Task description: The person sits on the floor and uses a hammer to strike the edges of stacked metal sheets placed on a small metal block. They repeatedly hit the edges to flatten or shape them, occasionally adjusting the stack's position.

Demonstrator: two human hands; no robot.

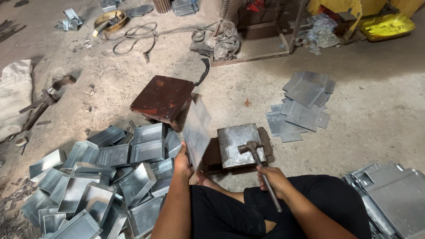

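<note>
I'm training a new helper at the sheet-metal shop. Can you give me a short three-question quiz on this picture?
1. True or false: the right hand holds a hammer whose head rests on the steel block.
2. What does the left hand hold? A) a flat metal sheet B) a finished tray C) a cable
3. On which side of the person does the pile of folded trays lie?

Key:
1. True.
2. A: the sheet stands tilted on edge beside the block.
3. On the left; flat blanks lie on the floor farther off to the right.
</note>
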